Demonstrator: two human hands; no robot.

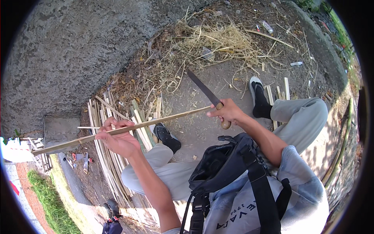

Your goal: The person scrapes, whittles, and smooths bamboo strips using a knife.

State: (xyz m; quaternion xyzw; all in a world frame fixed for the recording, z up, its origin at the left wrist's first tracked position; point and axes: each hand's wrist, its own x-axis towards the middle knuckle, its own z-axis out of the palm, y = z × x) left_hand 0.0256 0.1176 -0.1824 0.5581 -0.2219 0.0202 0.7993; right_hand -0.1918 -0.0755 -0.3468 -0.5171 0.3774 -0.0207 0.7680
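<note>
A long bamboo strip (167, 119) runs slantwise across the view, its far-left end lower than its right end. My left hand (121, 142), palm up, has its thumb and fingers closed round the strip left of the middle. In my right hand (231, 111) is a large knife (203, 88) with a dark, straight blade and a brown wooden handle. The blade points up and to the left, away from me. The strip's right end meets my right hand near the base of the blade; whether the fingers also pinch it, I cannot tell.
Many split strips (111, 156) lie bundled beside my left foot (166, 136). Pale shavings (226, 41) are heaped ahead, near a rough concrete wall (85, 43). Several short strips (286, 89) lie by my right foot (258, 95). A black bag (218, 163) hangs at my front.
</note>
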